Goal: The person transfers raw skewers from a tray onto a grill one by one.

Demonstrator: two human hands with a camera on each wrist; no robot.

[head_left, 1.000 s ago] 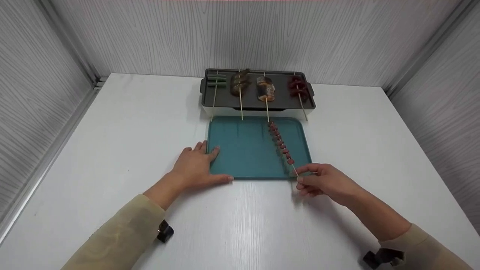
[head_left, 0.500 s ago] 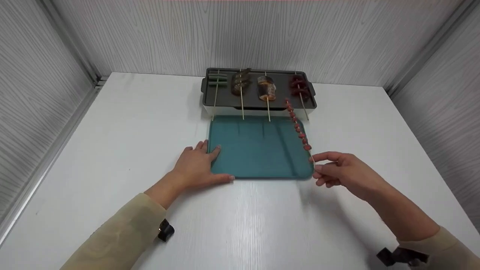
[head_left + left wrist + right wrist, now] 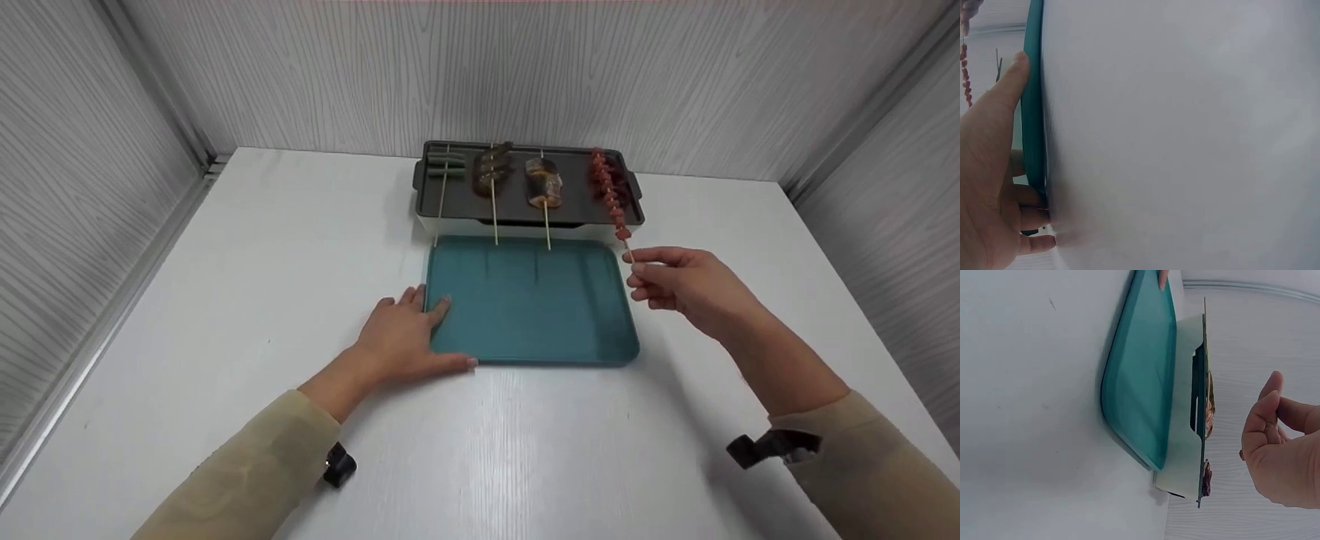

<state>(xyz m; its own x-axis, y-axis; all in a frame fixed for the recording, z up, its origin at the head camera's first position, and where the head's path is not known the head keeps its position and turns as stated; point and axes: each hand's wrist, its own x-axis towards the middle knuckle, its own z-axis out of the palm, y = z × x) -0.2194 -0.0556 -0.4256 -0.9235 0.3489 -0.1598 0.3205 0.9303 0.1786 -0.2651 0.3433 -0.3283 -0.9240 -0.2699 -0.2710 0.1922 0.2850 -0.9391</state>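
Observation:
In the head view my right hand (image 3: 694, 289) pinches the bare stick end of a skewer of small red pieces (image 3: 606, 184). The skewer points away over the right end of the dark grill plate (image 3: 517, 214), overlapping a dark red skewer (image 3: 622, 184) there. My left hand (image 3: 397, 337) is spread at the near left corner of a teal tray (image 3: 532, 315), its thumb along the front edge and one finger over the left rim. The left wrist view shows these fingers against the tray's side (image 3: 1033, 112). In the right wrist view, my right hand (image 3: 1283, 444) hides most of its skewer.
On the grill plate also lie a skewer of green pieces (image 3: 446, 172), a brown skewer (image 3: 492, 172) and a thick skewer of banded chunks (image 3: 544, 184), sticks toward me. The tray stands just in front of the grill. White panels (image 3: 337, 75) enclose the white table (image 3: 315, 225).
My right hand has lifted the red skewer from over the tray, carrying it right and then forward over the grill's right end. My left hand has stayed at the tray corner.

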